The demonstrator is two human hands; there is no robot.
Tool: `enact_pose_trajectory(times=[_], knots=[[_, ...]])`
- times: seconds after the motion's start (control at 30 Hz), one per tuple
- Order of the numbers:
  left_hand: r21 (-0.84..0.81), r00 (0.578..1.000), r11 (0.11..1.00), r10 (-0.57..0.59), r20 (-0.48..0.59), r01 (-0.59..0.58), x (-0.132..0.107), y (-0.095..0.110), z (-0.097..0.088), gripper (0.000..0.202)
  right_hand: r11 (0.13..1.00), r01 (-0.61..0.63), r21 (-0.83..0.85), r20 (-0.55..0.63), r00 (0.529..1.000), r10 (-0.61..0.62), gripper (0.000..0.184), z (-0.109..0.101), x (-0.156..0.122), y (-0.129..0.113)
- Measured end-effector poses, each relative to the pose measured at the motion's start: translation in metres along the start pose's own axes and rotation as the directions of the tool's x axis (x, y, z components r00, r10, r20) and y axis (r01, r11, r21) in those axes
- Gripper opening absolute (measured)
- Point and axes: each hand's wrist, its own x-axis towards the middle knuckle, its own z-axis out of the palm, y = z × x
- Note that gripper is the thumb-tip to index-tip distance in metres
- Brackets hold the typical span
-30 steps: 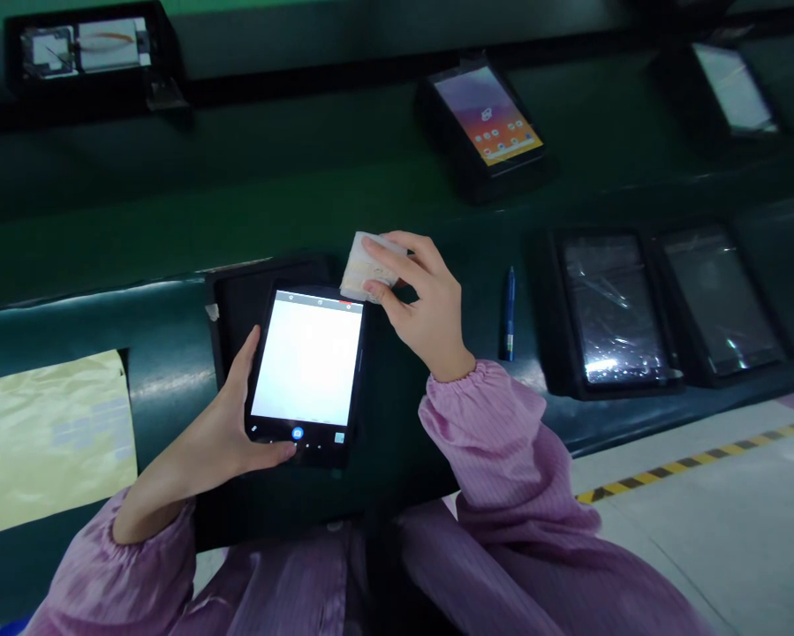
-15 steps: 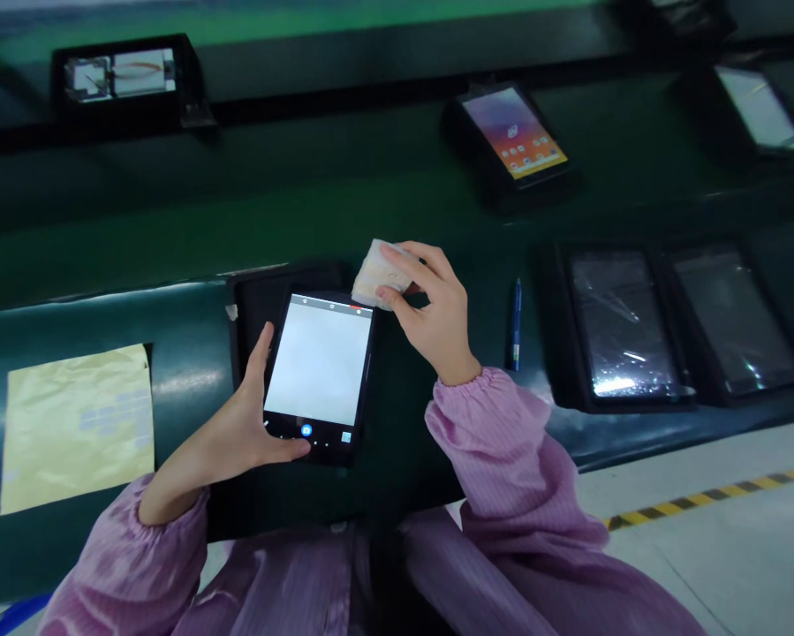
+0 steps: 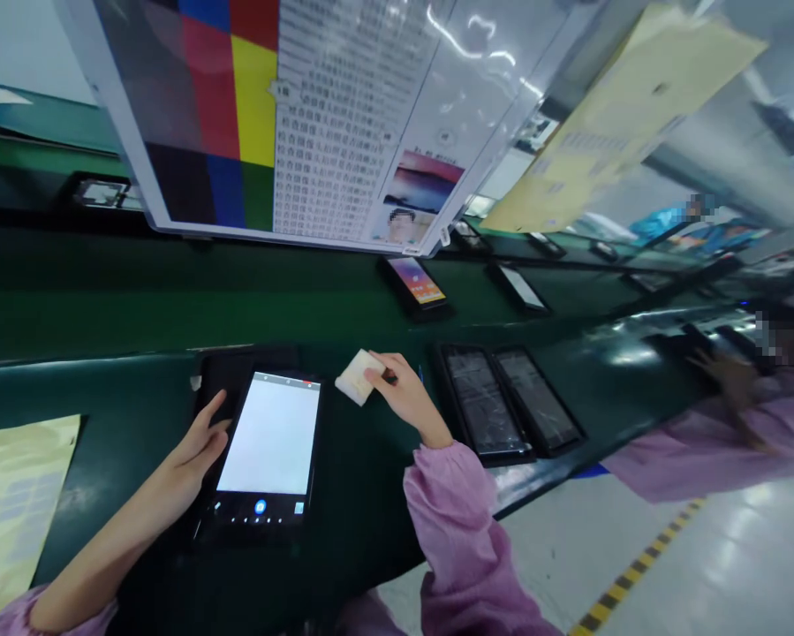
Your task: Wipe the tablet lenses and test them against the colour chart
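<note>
A tablet [image 3: 268, 437] with a bright white camera screen lies in front of me, partly over a black tray [image 3: 217, 380]. Beside its left edge is my left hand [image 3: 194, 455], fingers apart and off the screen; whether a fingertip touches the edge I cannot tell. To the right of the tablet, my right hand [image 3: 400, 389] pinches a folded white cloth [image 3: 360, 375] between thumb and fingers, apart from the screen.
Two film-covered tablets in black trays [image 3: 486, 402] lie to the right, and a lit tablet [image 3: 418, 281] stands farther back. A printed board with colour squares [image 3: 344, 132] hangs ahead. A yellow paper [image 3: 22, 503] lies left. A co-worker's sleeve [image 3: 688, 450] is at right.
My view has tilted up and right, bringing in the hanging board and a co-worker. My left thumb has left the tablet's lower edge. The cloth has moved off the tablet's top corner.
</note>
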Motion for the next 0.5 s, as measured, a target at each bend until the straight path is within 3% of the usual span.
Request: enact_pose_trajectory(times=[0.13,0.3,0.43,0.5], knots=[[-0.063,0.998,0.998,0.001,-0.057,-0.004,0.0,-0.01,0.005,0.087,0.989,-0.145,-0.002,-0.066,0.987,0.144,0.028,-0.049,0.01,0.003],[-0.164,0.982,0.986,-0.008,-0.191,-0.023,-0.003,-0.024,-0.003,0.091,0.926,-0.33,0.183,-0.175,0.916,0.362,0.02,-0.096,0.067,0.002],[-0.15,0.982,0.988,-0.006,-0.191,-0.023,-0.013,-0.032,-0.006,0.092,0.866,-0.389,0.314,-0.262,0.842,0.473,0.029,-0.113,0.111,0.003],[-0.092,0.981,0.992,0.075,-0.177,-0.092,-0.023,-0.033,0.0,0.083,0.849,-0.383,0.364,-0.3,0.814,0.497,0.031,-0.113,0.126,0.004]])
